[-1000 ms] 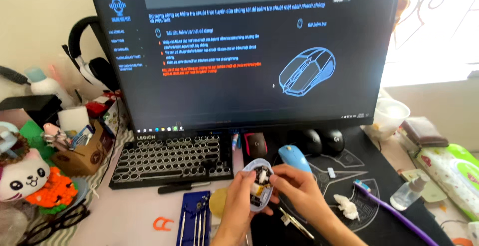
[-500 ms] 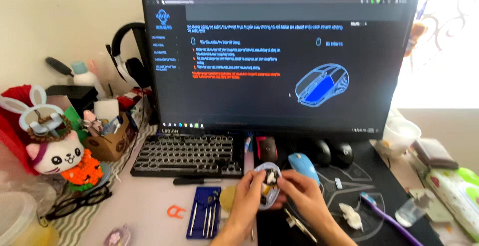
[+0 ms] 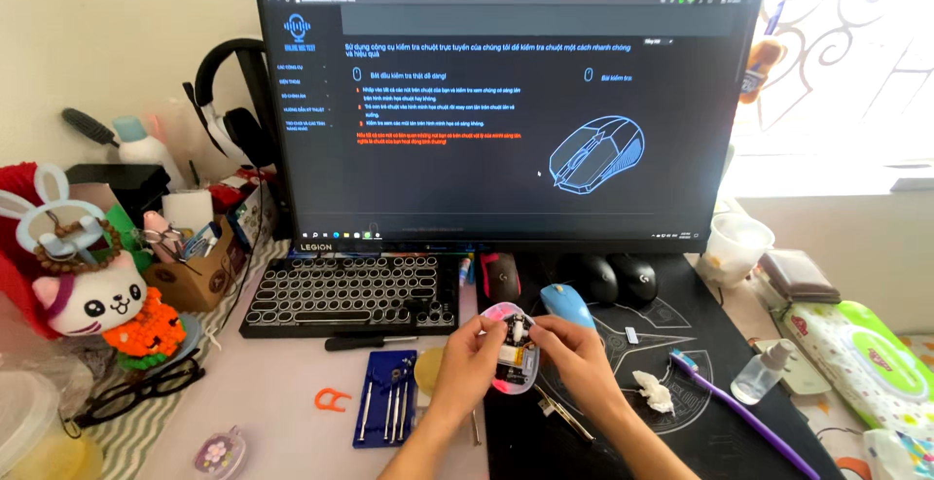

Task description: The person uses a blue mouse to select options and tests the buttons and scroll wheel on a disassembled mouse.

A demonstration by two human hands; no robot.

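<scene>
An opened computer mouse (image 3: 512,352), its circuit board showing inside a pale translucent base, is held between both my hands above the desk's front edge. My left hand (image 3: 465,361) grips its left side. My right hand (image 3: 576,352) holds its right side with fingertips on the board. A blue mouse top shell (image 3: 567,303) lies just behind my right hand on the black desk mat (image 3: 681,422). A blue case of small screwdrivers (image 3: 385,404) sits to the left of my left hand.
A monitor (image 3: 506,110) showing a mouse drawing stands behind a black keyboard (image 3: 350,290). Two black mice (image 3: 613,278), a crumpled tissue (image 3: 654,391), a purple toothbrush (image 3: 741,412), a small spray bottle (image 3: 757,375) and a wipes pack (image 3: 856,354) lie right. Glasses (image 3: 136,391) and toys lie left.
The view has shifted left, so the monitor and desk sit further right in frame. The mouse drawing on screen changed from a blue-filled part to an outline. Both hands stay on the opened mouse.
</scene>
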